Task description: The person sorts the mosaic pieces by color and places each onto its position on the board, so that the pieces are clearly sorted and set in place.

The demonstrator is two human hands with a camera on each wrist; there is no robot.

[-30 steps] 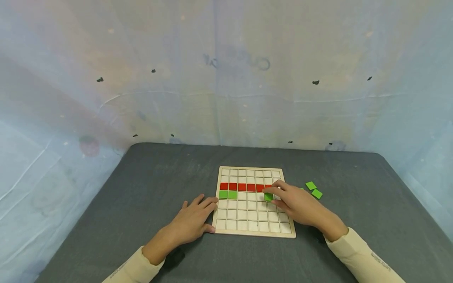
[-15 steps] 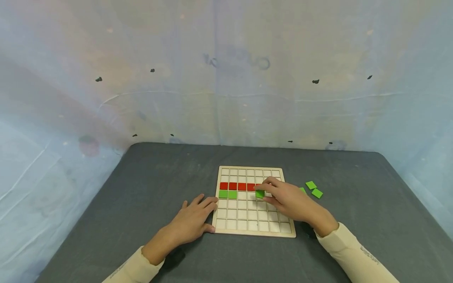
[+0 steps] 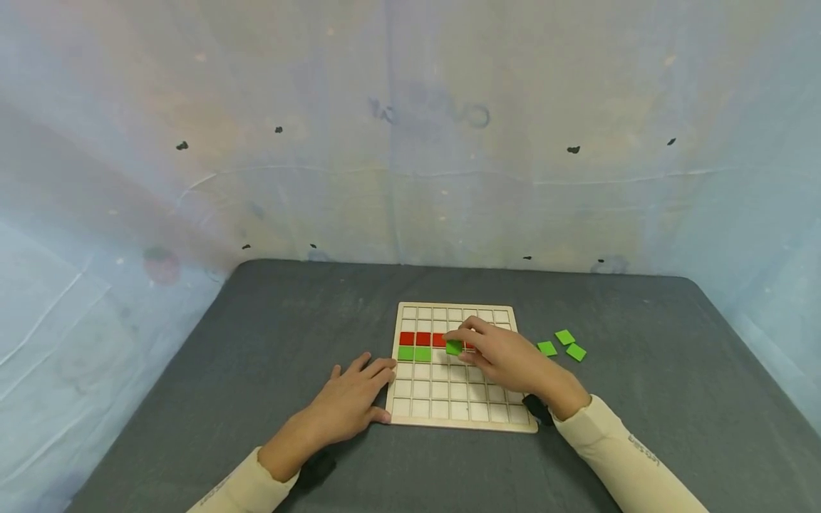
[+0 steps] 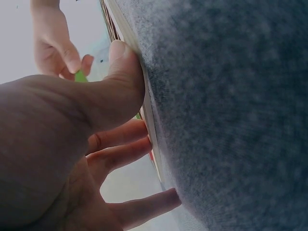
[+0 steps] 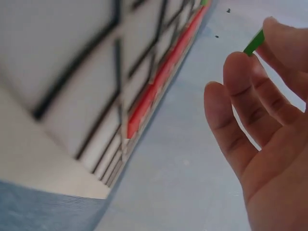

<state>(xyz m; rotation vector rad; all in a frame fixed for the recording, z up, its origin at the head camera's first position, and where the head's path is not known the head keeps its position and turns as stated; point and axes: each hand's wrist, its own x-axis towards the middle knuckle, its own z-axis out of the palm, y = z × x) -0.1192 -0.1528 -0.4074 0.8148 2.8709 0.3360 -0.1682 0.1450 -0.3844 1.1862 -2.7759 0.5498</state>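
Observation:
My right hand pinches a green square tile between thumb and fingers, over the middle of a wooden grid board. In the right wrist view the same green tile shows edge-on, raised off the board. My left hand rests at the board's left edge, fingers spread and fairly straight, thumb and fingertips touching the frame, as the left wrist view also shows. A row of red tiles lies in the grid, partly covered by the right hand. Two green tiles sit below its left end.
Several loose green tiles lie on the dark grey table to the right of the board. Behind the table hangs a pale, patterned sheet with small dark marks.
My right hand has moved left across the board with the green tile, from near the right end of the red row to its middle. The left hand stays put.

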